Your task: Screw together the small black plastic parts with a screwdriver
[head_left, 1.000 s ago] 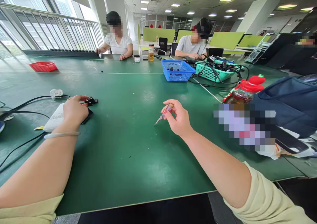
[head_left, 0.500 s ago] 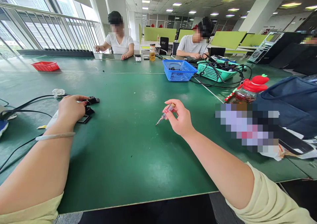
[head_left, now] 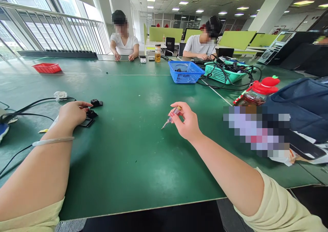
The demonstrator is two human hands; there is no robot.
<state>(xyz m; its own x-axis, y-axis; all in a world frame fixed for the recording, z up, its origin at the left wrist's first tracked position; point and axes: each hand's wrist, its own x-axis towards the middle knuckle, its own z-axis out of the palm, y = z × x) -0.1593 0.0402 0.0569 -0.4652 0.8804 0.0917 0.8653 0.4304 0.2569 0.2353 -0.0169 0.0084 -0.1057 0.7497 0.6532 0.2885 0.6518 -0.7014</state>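
In my right hand, over the middle of the table, is a small screwdriver with a see-through handle and a brownish end cap. Its thin tip slants down to the left, close to the green tabletop. My left hand reaches over the left side, index finger stretched out and apart from the thumb, with nothing visibly gripped. Just beyond its fingertips sits a small black part. A second black part lies right beside the fingers, and below it is a flat dark frame-like piece, partly hidden by the hand.
Black cables run along the left. A red tray, a blue basket and a green basket full of cables stand farther back. To the right are a red-lidded jar and a dark blue bag. Two people sit opposite.
My left hand has drawn back slightly to the left, off the farther black part. My right hand and the screwdriver have stayed put. One person opposite has brought a hand inward.
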